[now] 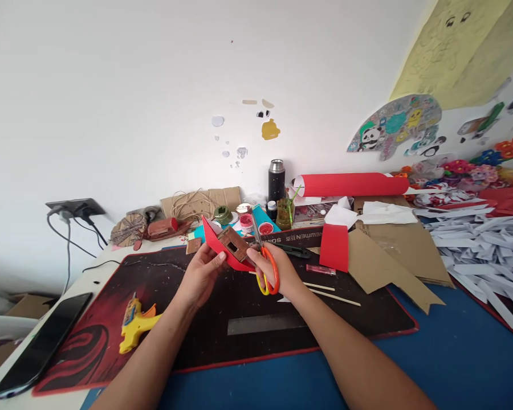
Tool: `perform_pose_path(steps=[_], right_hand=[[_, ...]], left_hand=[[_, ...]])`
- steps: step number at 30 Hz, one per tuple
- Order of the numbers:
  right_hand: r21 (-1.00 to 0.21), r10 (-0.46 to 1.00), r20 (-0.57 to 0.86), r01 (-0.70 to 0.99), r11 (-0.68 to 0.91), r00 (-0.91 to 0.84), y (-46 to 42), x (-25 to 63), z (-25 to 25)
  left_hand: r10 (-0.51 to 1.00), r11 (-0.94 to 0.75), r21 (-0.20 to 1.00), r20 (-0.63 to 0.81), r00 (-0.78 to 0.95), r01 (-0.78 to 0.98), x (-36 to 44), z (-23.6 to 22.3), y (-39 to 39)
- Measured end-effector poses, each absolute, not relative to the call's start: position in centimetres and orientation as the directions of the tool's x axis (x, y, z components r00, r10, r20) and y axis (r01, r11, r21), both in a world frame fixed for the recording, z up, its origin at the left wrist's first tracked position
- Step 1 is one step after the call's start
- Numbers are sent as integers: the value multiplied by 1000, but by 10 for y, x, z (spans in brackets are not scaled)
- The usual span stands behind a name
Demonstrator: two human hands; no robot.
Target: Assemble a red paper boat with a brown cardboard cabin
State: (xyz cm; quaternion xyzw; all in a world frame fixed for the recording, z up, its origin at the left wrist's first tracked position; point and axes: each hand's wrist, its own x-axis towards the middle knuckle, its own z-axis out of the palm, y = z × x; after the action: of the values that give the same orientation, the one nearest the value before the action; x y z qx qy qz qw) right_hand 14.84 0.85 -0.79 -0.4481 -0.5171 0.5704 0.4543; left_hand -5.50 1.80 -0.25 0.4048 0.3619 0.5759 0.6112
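My left hand [204, 270] grips the left end of a piece of red corrugated paper [211, 238], thumb pressed on its face. Against the paper lies a small brown panel with a square hole [231, 244]. My right hand [277, 267] holds a pair of scissors [274, 273] with orange and yellow handles, its blades pointing up and away. The thumb and fingers of that hand also steady the right end of the brown panel. Both pieces are raised above the dark desk mat [196, 341].
A yellow glue gun [133, 327] lies left, beside a black phone [45, 344]. A clear ruler [265, 323] and thin sticks [334, 296] rest on the mat. Paint jars [245, 222] and a black flask [276, 181] stand behind. Cardboard [380, 265] and white paper strips [465, 245] lie right.
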Motion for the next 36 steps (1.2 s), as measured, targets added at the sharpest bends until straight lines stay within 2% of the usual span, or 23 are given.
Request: perform_pose_path(steps=[14, 21, 29, 33, 36], right_hand=[[-1000, 971, -13, -2, -14, -239, 6, 150, -5], [-998, 975, -47, 53, -37, -219, 6, 150, -3], [-997, 975, -19, 74, -3, -219, 4, 150, 0], [-999, 975, -22, 41, -13, -223, 3, 148, -1], [-999, 977, -4, -51, -15, -213, 4, 148, 0]], left_hand=[[994, -28, 947, 59, 90, -320, -52, 0, 14], [996, -14, 945, 43, 82, -327, -51, -2, 14], [996, -15, 947, 41, 74, -321, -50, -2, 13], [994, -5, 943, 39, 98, -333, -49, 0, 13], [996, -15, 923, 45, 71, -384, -60, 5, 19]])
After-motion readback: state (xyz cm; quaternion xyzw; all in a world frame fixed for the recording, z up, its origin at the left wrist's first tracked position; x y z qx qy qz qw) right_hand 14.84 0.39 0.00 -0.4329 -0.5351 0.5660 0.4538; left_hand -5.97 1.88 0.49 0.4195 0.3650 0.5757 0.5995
